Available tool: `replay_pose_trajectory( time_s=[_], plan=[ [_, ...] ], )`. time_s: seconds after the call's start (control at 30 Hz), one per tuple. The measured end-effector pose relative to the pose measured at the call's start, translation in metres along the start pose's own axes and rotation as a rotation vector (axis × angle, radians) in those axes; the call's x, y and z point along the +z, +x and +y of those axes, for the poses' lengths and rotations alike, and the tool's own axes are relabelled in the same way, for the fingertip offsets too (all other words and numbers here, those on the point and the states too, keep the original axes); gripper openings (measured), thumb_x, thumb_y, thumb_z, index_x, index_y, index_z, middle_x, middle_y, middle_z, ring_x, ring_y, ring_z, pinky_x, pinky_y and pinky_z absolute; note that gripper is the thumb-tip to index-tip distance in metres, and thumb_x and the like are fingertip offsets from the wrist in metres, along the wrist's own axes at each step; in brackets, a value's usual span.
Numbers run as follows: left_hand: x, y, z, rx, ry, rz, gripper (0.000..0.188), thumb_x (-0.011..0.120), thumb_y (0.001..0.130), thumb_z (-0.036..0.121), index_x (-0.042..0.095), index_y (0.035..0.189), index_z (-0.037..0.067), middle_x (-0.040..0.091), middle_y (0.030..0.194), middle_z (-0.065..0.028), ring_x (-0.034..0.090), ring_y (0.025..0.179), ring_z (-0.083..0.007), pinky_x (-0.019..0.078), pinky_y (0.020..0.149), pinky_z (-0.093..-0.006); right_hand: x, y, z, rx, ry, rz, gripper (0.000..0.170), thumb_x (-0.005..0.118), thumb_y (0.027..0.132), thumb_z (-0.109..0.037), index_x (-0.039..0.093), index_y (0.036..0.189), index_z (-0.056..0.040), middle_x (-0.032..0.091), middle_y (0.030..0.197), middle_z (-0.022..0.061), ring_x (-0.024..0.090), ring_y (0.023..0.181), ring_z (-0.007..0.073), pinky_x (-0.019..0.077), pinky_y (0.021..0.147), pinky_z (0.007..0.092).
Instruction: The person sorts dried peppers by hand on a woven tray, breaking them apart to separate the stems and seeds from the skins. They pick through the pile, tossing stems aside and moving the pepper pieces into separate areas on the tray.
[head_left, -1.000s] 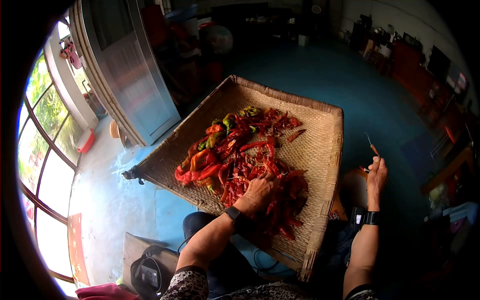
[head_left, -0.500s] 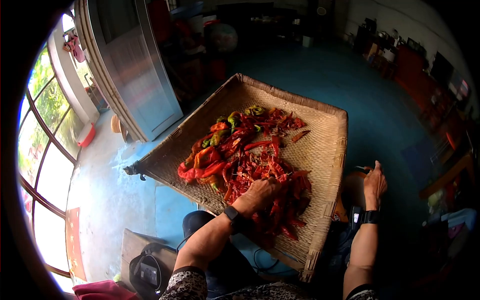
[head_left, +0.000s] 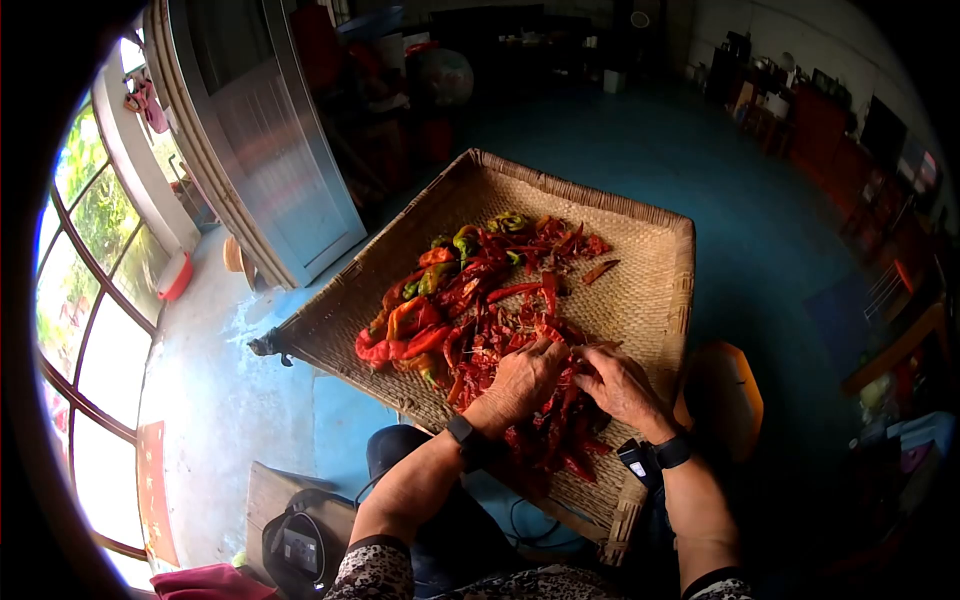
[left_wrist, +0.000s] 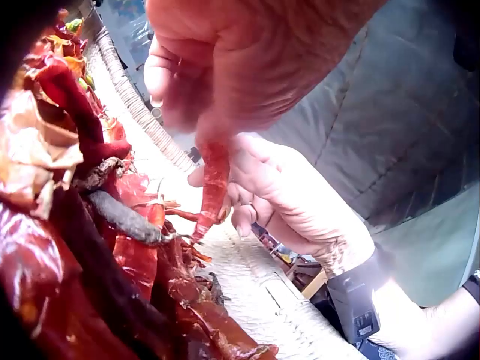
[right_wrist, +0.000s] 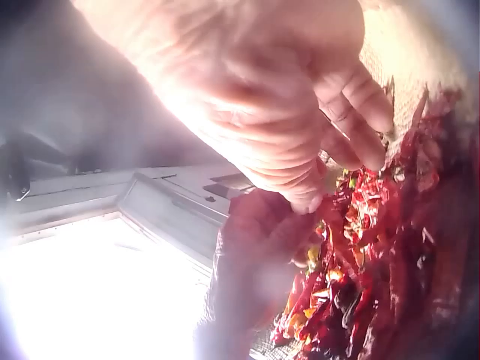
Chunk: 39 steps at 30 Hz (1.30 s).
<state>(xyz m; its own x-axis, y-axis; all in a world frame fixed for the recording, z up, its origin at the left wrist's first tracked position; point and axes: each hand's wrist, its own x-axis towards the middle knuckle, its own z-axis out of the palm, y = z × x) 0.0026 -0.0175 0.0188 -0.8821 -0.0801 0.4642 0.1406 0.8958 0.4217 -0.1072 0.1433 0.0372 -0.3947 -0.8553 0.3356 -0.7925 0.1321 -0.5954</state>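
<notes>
My left hand (head_left: 522, 378) is low over a heap of dried red chili peppers (head_left: 490, 345) in a woven basket tray (head_left: 640, 300). It pinches one wrinkled red chili pepper (left_wrist: 215, 184), which hangs down from its fingers in the left wrist view. My right hand (head_left: 622, 385) has come in beside it over the heap, thumb and forefinger apart. In the left wrist view the right hand (left_wrist: 292, 195) stands behind that pepper, thumb tip on one side and bent fingers on the other. The right wrist view shows both hands close together, the left hand (right_wrist: 255, 255) blurred and dark.
Larger red and green peppers (head_left: 410, 315) lie at the tray's left side. Right of the tray stands an orange-rimmed container (head_left: 745, 400). A stool with a black bag (head_left: 300, 545) is at lower left, and a door (head_left: 290, 150) stands beyond the tray.
My right hand held a chili pepper out over the container, let it go, then moved left to beside the left hand. The left hand has stayed over the heap.
</notes>
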Motion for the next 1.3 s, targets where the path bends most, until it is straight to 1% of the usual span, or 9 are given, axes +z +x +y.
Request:
replay_pose_trajectory(
  time_s=[0.27, 0.5, 0.6, 0.63, 0.7, 0.77, 1.0, 1.1, 1.3],
  plan=[
    [-0.003, 0.001, 0.008, 0.025, -0.064, 0.092, 0.031, 0.063, 0.084, 0.011, 0.053, 0.113, 0.006, 0.057, 0.095, -0.0137, 0.061, 0.079, -0.034, 0.0521, 0.063, -0.0399, 0.0, 0.003, 0.005, 0.088, -0.043, 0.154, 0.01, 0.059, 0.086, -0.011, 0.058, 0.092, -0.0041, 0.062, 0.075, 0.0206, 0.062, 0.071, 0.0382, 0.0486, 0.061, 0.0446],
    [0.028, -0.012, -0.003, -0.01, 0.086, -0.193, 0.038, 0.066, 0.082, 0.026, 0.055, 0.113, 0.008, 0.056, 0.105, -0.0114, 0.057, 0.097, -0.0295, 0.0523, 0.072, -0.0392, -0.064, -0.015, 0.059, 0.129, -0.027, 0.686, 0.017, 0.046, 0.097, -0.011, 0.058, 0.1, 0.0, 0.053, 0.062, 0.006, 0.054, 0.054, 0.015, 0.0476, 0.054, 0.0332],
    [0.028, -0.014, 0.0, 0.104, 0.173, -0.236, 0.027, 0.065, 0.079, 0.019, 0.057, 0.101, 0.007, 0.056, 0.099, -0.0108, 0.058, 0.092, -0.029, 0.0517, 0.071, -0.0397, -0.093, -0.034, 0.07, 0.4, -0.127, 0.761, 0.017, 0.046, 0.097, -0.011, 0.057, 0.103, -0.0003, 0.054, 0.06, 0.0085, 0.054, 0.045, 0.0201, 0.0487, 0.051, 0.034],
    [0.027, -0.013, 0.001, 0.105, 0.172, -0.235, 0.027, 0.065, 0.079, 0.019, 0.057, 0.101, 0.007, 0.056, 0.099, -0.0108, 0.058, 0.092, -0.029, 0.0517, 0.071, -0.0397, -0.105, -0.036, 0.058, 0.693, -0.274, 0.657, 0.017, 0.052, 0.094, -0.011, 0.057, 0.107, -0.0016, 0.061, 0.074, 0.0133, 0.062, 0.061, 0.0276, 0.0515, 0.06, 0.038],
    [0.026, -0.01, 0.001, 0.038, 0.177, -0.311, 0.019, 0.062, 0.08, 0.015, 0.058, 0.096, 0.005, 0.056, 0.092, -0.0108, 0.059, 0.086, -0.0294, 0.0517, 0.067, -0.0404, -0.101, -0.047, 0.074, 0.498, -0.823, 0.695, 0.022, 0.057, 0.09, -0.009, 0.057, 0.111, -0.0036, 0.061, 0.095, 0.0173, 0.063, 0.082, 0.0333, 0.0507, 0.071, 0.0416],
    [0.027, -0.01, 0.003, 0.037, 0.17, -0.303, 0.017, 0.061, 0.08, 0.014, 0.058, 0.094, 0.005, 0.057, 0.089, -0.0109, 0.06, 0.083, -0.0295, 0.0516, 0.065, -0.0404, -0.093, -0.046, 0.078, 0.496, -0.629, 0.635, 0.026, 0.06, 0.087, -0.008, 0.058, 0.113, -0.0049, 0.057, 0.108, 0.0183, 0.058, 0.095, 0.0354, 0.0487, 0.076, 0.0429],
    [0.011, -0.001, 0.009, -0.02, 0.016, -0.106, 0.013, 0.062, 0.083, 0.014, 0.06, 0.092, 0.005, 0.058, 0.085, -0.0117, 0.062, 0.075, -0.0305, 0.0514, 0.061, -0.0397, -0.023, -0.004, -0.002, 0.184, 0.056, -0.1, 0.033, 0.063, 0.082, -0.008, 0.057, 0.114, -0.0023, 0.063, 0.095, 0.0197, 0.061, 0.089, 0.0378, 0.0493, 0.075, 0.0417],
    [0.007, 0.003, 0.005, -0.077, -0.174, 0.052, 0.013, 0.064, 0.084, 0.012, 0.061, 0.093, 0.004, 0.061, 0.086, -0.0126, 0.064, 0.076, -0.0299, 0.052, 0.064, -0.0384, 0.002, 0.003, 0.004, -0.083, 0.025, -0.128, 0.035, 0.066, 0.081, -0.012, 0.055, 0.111, 0.0008, 0.063, 0.096, 0.022, 0.061, 0.091, 0.0406, 0.0487, 0.076, 0.0445],
    [-0.005, 0.004, 0.008, -0.121, -0.426, 0.081, 0.017, 0.063, 0.084, 0.01, 0.062, 0.099, 0.002, 0.062, 0.085, -0.0128, 0.064, 0.079, -0.0292, 0.0517, 0.069, -0.0386, 0.018, 0.006, 0.013, 0.056, 0.048, -0.062, 0.018, 0.063, 0.083, -0.012, 0.059, 0.096, 0.0003, 0.061, 0.079, 0.0232, 0.062, 0.076, 0.0397, 0.048, 0.063, 0.0433]
  ],
)
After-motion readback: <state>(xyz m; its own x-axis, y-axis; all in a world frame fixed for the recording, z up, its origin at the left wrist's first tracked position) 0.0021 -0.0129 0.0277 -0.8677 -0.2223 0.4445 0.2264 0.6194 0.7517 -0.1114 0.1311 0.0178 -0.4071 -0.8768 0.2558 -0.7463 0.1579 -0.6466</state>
